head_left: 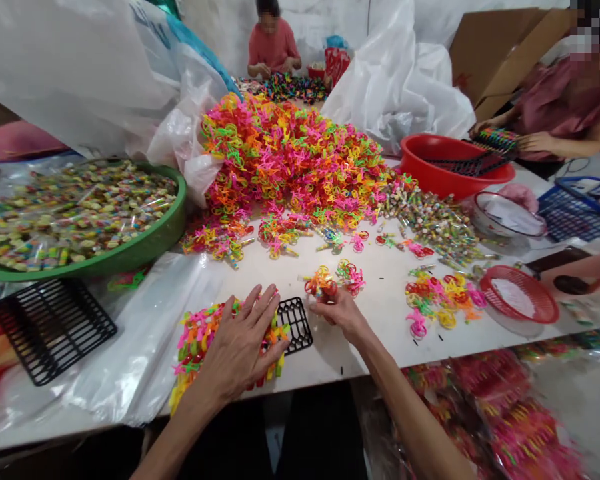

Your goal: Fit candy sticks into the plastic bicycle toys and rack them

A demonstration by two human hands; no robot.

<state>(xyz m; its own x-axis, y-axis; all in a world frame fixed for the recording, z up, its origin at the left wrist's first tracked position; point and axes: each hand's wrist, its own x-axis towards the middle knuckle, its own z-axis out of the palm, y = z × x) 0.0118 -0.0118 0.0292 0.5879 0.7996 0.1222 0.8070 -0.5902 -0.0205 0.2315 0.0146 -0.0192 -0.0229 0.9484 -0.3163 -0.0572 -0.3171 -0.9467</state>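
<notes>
My left hand lies flat with its fingers stretched out over rows of small bright plastic pieces. These rows are set in a black plastic grid rack, whose bare right end shows beyond my fingers. Just right of the rack, my right hand is closed on a small bunch of colourful plastic pieces, red, orange and yellow. Their exact kind is too small to make out. Another little cluster lies right behind those fingers. A loose group of similar pieces rests farther right on the white table.
A large heap of bright plastic pieces fills the table's middle back. Left are a green basin, an empty black rack and clear bags. Right stand a red basin and a red basket. Two people work beyond.
</notes>
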